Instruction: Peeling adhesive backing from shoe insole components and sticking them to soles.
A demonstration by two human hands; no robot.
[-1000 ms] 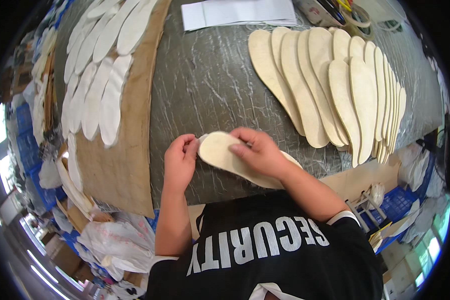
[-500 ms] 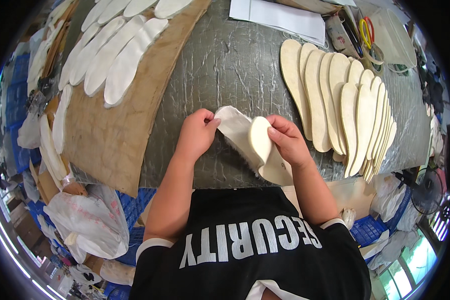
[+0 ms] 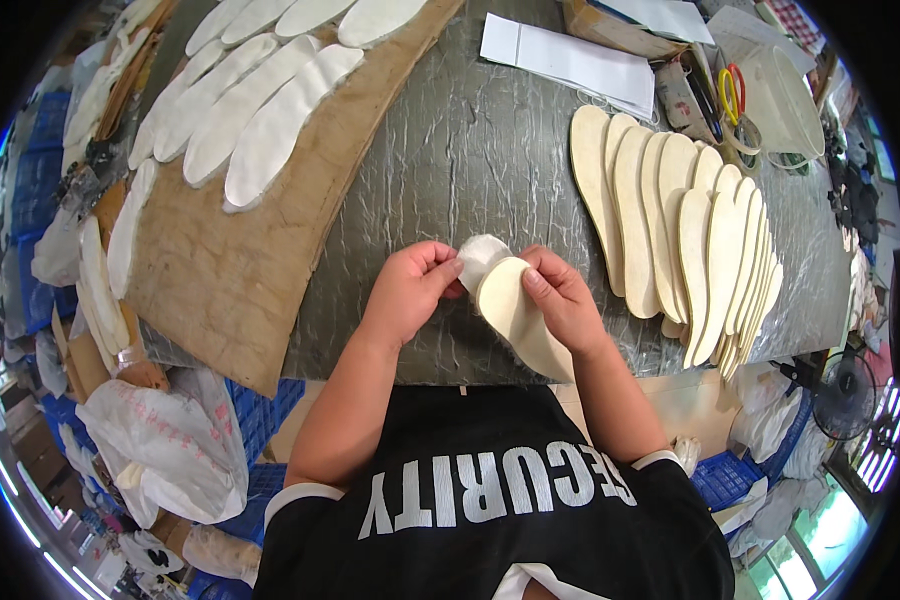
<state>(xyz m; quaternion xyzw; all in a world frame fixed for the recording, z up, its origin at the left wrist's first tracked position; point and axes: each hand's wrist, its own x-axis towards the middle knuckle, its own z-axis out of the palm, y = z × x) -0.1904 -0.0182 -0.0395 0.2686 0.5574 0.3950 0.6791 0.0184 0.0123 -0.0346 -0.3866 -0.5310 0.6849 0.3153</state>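
Close to the table's near edge, my left hand (image 3: pixel 416 284) pinches the rim of a white fleecy insole piece (image 3: pixel 483 256) between thumb and fingers. Thumb on top, my right hand (image 3: pixel 562 296) grips a cream insole board (image 3: pixel 513 305) by its rounded upper end. The board slants down toward my body and overlaps the white piece, hiding most of it. Whether the two are joined anywhere cannot be made out. To the right of my right hand, several cream insole boards (image 3: pixel 638 215) lie fanned out in an overlapping stack.
White insoles (image 3: pixel 288 125) lie in rows on a brown board (image 3: pixel 230 270) at the left. Along the back right are white paper sheets (image 3: pixel 568 65), red-and-yellow-handled scissors (image 3: pixel 732 90) and a clear plastic tub (image 3: pixel 782 105). A plastic bag (image 3: pixel 165 450) hangs below the table's left side.
Both hands have come closer together. The cream board's upper end, earlier bent over, now lies straighter and covers more of the white piece. The whole view has shifted slightly.
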